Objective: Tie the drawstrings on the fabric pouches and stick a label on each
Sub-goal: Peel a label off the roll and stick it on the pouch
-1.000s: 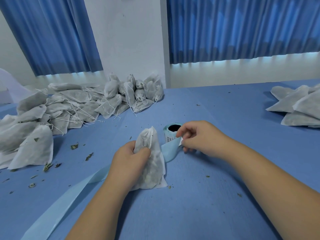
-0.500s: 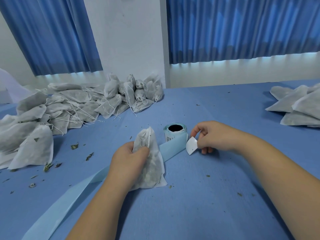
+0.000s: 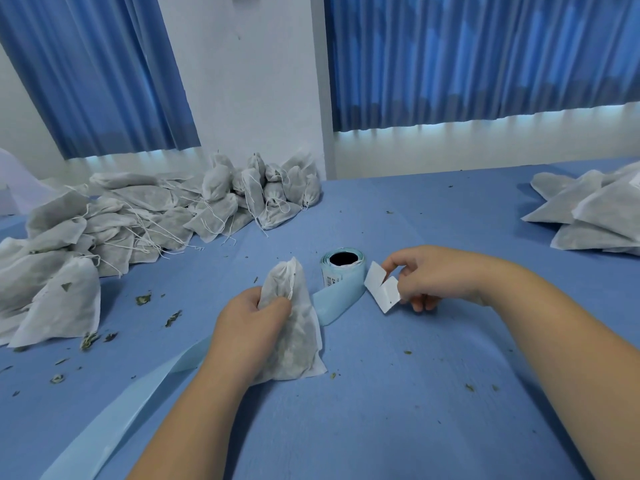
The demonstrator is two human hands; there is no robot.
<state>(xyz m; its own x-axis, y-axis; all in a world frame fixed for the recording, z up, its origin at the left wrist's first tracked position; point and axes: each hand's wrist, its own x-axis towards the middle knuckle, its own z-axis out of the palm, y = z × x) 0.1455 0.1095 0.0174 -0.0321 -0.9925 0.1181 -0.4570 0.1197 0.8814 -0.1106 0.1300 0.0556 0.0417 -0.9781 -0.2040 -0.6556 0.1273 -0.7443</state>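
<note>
A white fabric pouch [image 3: 294,334] filled with dried herb stands tilted on the blue table, and my left hand [image 3: 249,323] grips its upper half from the left. My right hand [image 3: 426,278] pinches a white label [image 3: 382,289] that is peeled off and hangs in the air just right of the label roll [image 3: 343,270]. The roll stands on end behind the pouch. Its pale blue backing strip [image 3: 138,403] trails from the roll under my left forearm towards the lower left.
A large heap of filled pouches with loose strings [image 3: 131,223] covers the back left of the table. A smaller stack of flat pouches [image 3: 588,216] lies at the far right. Dried leaf bits [image 3: 142,299] are scattered on the blue tablecloth [image 3: 398,410]. Blue curtains hang behind.
My right hand has peeled the label free of the backing strip and moved it to the right of the roll. The left hand and the pouch have stayed in place.
</note>
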